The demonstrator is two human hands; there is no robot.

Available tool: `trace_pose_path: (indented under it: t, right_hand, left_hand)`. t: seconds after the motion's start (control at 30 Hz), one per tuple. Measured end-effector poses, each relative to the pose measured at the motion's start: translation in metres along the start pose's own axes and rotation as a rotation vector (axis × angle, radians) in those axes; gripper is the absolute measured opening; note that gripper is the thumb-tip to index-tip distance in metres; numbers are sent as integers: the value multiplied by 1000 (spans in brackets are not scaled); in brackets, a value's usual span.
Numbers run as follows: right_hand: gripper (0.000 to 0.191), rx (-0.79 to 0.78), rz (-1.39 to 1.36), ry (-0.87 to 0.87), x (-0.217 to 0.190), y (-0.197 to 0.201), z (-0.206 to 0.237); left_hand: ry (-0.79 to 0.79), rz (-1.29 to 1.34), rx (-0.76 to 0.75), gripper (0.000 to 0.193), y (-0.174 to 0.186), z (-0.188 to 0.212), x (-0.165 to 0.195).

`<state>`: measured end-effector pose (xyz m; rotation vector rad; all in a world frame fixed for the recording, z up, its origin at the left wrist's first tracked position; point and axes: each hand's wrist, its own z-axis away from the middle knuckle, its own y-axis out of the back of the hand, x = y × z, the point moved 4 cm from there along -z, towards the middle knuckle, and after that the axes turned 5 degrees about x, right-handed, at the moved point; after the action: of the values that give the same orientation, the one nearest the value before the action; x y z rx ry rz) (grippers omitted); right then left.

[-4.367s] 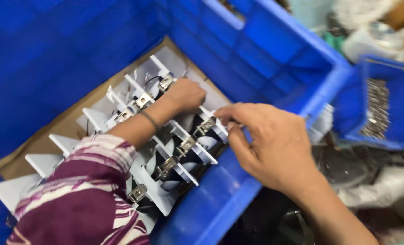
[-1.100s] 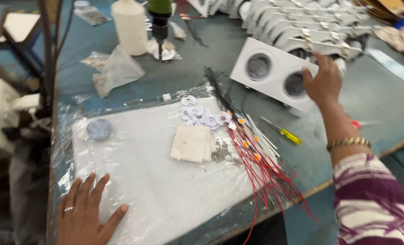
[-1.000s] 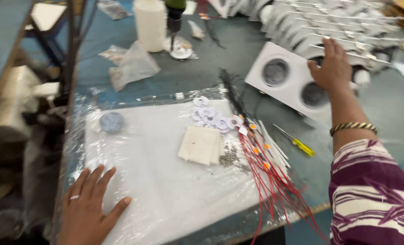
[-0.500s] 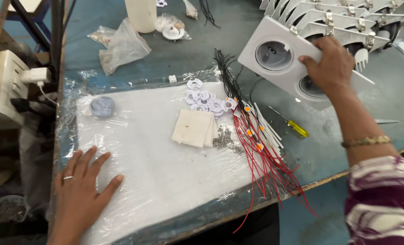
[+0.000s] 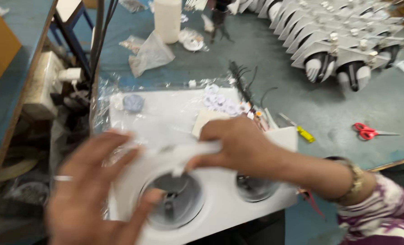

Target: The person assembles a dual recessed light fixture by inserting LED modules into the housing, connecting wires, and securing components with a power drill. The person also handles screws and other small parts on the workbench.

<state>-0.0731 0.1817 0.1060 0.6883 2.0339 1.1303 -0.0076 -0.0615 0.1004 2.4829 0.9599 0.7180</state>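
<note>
A white double downlight frame (image 5: 220, 206) with two round openings lies close to me over the white plastic-covered sheet (image 5: 165, 113). My left hand (image 5: 93, 190), with a ring on one finger, grips its left end, blurred by motion. My right hand (image 5: 242, 147), a bracelet on its wrist, holds the frame's upper edge near the middle. Small white round parts (image 5: 222, 102) and a bundle of red wires (image 5: 261, 115) lie just beyond my right hand.
A row of white downlight frames (image 5: 342, 41) stands on edge at the back right. Red scissors (image 5: 370, 131) and a yellow-handled screwdriver (image 5: 299, 129) lie on the green table. A white cylinder (image 5: 168, 18) and a clear plastic bag (image 5: 152, 52) sit at the back.
My right hand has brought the white double frame from the back right of the table to the front, over the white sheet. My left hand has lifted off the sheet and taken hold of it.
</note>
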Motion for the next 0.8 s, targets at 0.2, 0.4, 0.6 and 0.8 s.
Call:
trace_pose_path:
  t: [0.2,0.4,0.6,0.8]
  right_hand:
    - [34,-30,22,378,-30,-60,11]
    - [10,304,-234,-10,3,32,59]
    - [36,-586,-35,-327,33,-39,110]
    - [59,-821,208,-198,30,-70,94]
  left_hand:
    - [40,-225,-566,93,-56,5,-1]
    - [51,-351,-785,78,-78,35,-19]
    - [80,-439,-983,87,-90,47,-34]
    - [61,-374,-991,87,-92,44,-35]
